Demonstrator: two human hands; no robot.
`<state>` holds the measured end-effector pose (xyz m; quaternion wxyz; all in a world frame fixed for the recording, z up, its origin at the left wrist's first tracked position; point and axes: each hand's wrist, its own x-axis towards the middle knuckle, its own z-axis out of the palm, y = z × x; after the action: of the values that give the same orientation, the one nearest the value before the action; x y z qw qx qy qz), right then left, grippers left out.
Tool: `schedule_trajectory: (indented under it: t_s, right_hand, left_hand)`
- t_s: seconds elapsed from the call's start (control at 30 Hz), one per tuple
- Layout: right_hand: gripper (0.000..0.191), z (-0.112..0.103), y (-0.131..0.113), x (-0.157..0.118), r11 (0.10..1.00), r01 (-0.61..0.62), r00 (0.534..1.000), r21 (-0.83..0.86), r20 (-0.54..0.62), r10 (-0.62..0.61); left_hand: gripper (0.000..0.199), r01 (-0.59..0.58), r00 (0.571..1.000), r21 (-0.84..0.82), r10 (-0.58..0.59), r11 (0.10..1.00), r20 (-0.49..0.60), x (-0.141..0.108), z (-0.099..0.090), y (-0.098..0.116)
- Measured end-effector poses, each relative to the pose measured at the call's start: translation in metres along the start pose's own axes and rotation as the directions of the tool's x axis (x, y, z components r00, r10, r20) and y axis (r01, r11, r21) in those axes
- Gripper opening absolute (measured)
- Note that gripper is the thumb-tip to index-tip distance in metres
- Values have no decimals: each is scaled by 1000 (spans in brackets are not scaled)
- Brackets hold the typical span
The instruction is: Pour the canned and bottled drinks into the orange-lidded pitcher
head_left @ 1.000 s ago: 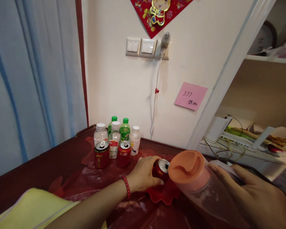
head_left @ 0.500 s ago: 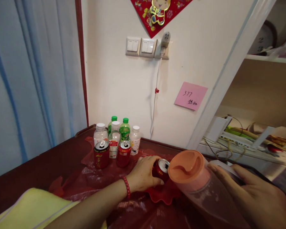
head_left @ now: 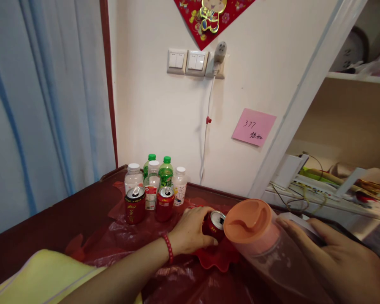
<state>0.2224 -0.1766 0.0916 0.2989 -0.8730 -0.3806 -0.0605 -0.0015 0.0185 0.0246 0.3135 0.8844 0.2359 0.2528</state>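
My left hand (head_left: 193, 232), with a red bead bracelet at the wrist, is wrapped round a red drink can (head_left: 214, 230) whose top is open. Under the can lies a red wavy-edged dish (head_left: 220, 259). My right hand (head_left: 342, 257) grips a clear plastic jug (head_left: 281, 266) with an orange lid (head_left: 247, 221). The jug leans left, its lid close beside the can's top; whether they touch I cannot tell. Liquid flow is not visible. The jug's handle is mostly hidden by my fingers.
Two more red cans (head_left: 134, 206) stand left of my hand, before several capped bottles (head_left: 166, 171). Red plastic film (head_left: 120, 240) covers part of the dark red table (head_left: 34, 221). A yellow cloth (head_left: 41, 276) lies at front left. A white router (head_left: 310, 188) sits on the right shelf.
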Motion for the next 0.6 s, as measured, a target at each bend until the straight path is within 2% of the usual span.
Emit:
schedule_trajectory:
  t_s: [0.6]
  right_hand:
    - [74, 1, 3, 1, 999, 36, 999, 1, -21, -36]
  left_hand:
    - [68, 3, 1000, 1, -3, 1000, 5, 1, 0, 0]
